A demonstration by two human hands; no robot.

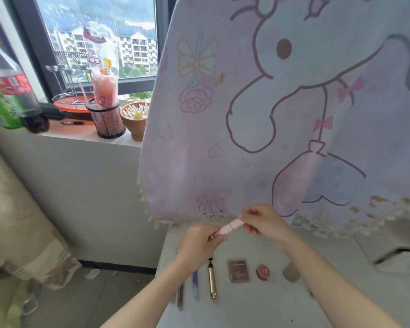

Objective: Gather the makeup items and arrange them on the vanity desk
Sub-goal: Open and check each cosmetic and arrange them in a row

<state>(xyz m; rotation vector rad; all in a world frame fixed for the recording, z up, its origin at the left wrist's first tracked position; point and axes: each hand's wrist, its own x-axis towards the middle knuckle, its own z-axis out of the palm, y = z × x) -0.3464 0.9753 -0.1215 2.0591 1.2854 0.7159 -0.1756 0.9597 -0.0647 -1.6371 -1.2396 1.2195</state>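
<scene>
Both my hands hold a small pink lipstick tube [231, 226] above the white vanity desk [258, 301]. My left hand [199, 242] grips its lower end and my right hand [262, 221] pinches its upper end. Below them, laid in a row on the desk, are a brown pencil [180, 297], a blue pen-like stick [195, 286], a gold tube [212, 280], a brown rectangular palette [238, 271], a round reddish compact [263, 272] and a blurred beige item [291, 272].
A pink cartoon-print cloth [270, 114] hangs over the desk's back. On the windowsill to the left stand a cola bottle [16, 88], a black mesh cup [106, 119], a bowl of cotton swabs [135, 117] and a wire rack [71, 91]. A patterned curtain [21, 221] hangs at left.
</scene>
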